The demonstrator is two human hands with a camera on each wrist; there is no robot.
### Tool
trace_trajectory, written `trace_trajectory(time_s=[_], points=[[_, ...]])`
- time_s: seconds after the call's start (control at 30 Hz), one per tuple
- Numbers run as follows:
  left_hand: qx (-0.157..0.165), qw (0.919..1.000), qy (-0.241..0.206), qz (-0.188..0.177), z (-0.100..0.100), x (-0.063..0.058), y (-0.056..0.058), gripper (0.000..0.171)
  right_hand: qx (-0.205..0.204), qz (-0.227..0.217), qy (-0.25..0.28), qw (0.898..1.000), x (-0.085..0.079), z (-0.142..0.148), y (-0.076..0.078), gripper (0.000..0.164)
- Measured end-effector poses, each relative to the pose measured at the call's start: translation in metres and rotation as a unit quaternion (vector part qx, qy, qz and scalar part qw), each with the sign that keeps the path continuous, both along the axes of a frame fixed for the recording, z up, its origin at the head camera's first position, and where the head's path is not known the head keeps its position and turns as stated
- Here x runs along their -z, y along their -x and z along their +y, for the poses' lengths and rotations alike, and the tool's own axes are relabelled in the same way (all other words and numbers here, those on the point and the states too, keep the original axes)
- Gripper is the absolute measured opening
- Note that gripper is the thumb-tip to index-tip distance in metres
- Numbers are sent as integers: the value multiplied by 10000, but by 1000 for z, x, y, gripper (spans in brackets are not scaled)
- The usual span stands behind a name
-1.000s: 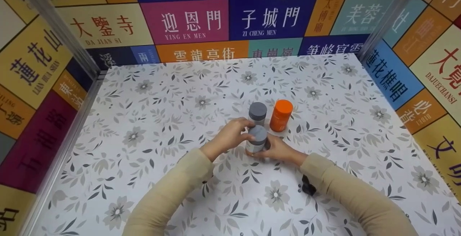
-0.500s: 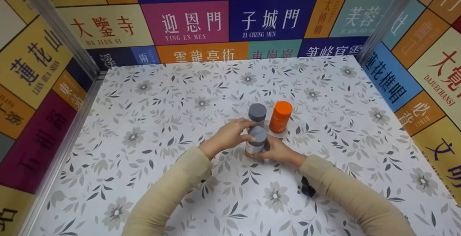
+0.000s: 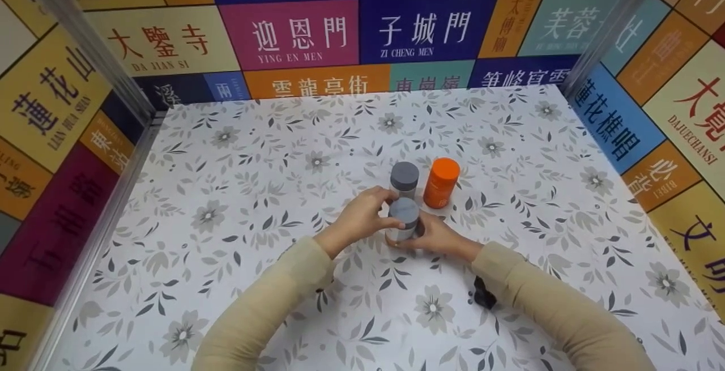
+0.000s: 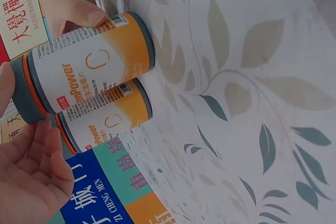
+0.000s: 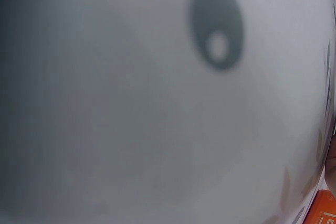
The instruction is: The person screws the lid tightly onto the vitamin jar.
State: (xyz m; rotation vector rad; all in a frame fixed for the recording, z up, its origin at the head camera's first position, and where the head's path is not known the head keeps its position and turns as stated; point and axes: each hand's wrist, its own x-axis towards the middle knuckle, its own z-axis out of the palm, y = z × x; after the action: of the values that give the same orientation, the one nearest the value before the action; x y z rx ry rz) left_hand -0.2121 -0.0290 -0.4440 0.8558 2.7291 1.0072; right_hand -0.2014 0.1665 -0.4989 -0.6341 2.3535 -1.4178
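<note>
A white and orange supplement bottle (image 4: 94, 59) with a grey lid (image 3: 404, 210) stands between both hands. My right hand (image 3: 439, 236) grips its body low down, its thumb across the label in the left wrist view. My left hand (image 3: 362, 216) holds the lid with thumb and fingertips; an orange band shows just below that lid. Right behind is a second, matching bottle (image 4: 107, 116) with a grey lid (image 3: 404, 175), partly hidden by the first. An orange bottle (image 3: 442, 183) stands beside them at the back right; its corner also shows in the right wrist view.
The table wears a white cloth (image 3: 272, 161) printed with grey flowers and leaves. Colourful panels (image 3: 289, 31) with large lettering enclose the back and both sides. A small black object (image 3: 484, 293) shows by the right forearm. Pale cloth fills most of the right wrist view.
My left thumb has shifted around the lid's near edge, toward the right and the front. The right hand and the bottles stay where they were.
</note>
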Motion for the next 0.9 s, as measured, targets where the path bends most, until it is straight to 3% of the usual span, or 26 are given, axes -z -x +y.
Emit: trace_trajectory(time_s=[0.33, 0.63, 0.73, 0.9], points=[[887, 9935, 692, 156, -4, -4, 11, 49, -128, 36, 83, 9999, 2, 2, 2, 71], [1153, 9892, 906, -20, -7, -10, 13, 50, -139, 33, 173, 9997, 4, 2, 4, 70], [961, 9916, 855, -95, -7, -10, 10, 55, -156, -47, 266, 9995, 14, 3, 8, 72], [88, 9977, 653, -147, 1, -7, 3, 62, -75, 101, 103, 9999, 34, 8, 16, 78]])
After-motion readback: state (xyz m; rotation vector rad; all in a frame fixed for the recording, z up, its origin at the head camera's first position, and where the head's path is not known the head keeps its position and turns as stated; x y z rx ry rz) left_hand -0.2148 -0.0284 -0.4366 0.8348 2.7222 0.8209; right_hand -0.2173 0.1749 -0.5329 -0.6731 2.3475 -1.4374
